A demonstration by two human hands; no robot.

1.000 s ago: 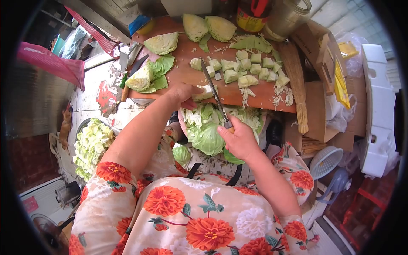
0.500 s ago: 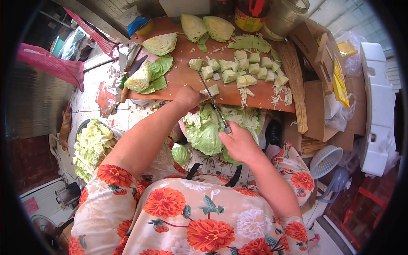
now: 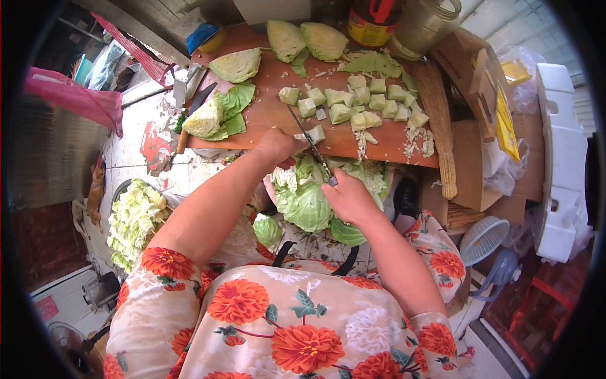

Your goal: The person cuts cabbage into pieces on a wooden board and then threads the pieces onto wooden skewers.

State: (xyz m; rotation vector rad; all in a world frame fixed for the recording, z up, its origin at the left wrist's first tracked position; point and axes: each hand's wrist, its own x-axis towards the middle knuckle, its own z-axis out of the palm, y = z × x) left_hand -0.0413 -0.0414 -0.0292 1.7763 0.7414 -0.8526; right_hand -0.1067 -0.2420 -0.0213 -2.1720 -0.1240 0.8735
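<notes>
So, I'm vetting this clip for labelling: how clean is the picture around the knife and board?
Head view: heavy fisheye, black vignette round the rim, cutting board bowed; soft even light, no harsh glare; knife, right hand and cabbage cubes sharp; white box at far right looks washed out.

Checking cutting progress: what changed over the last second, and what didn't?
The knife, in the grip of the right hand, slid back toward the person, its tip drawing away from the cut cubes. The left hand shifted slightly right, still at the cabbage piece. Nothing was picked up or let go. The cutting board and wedges stayed put.
</notes>
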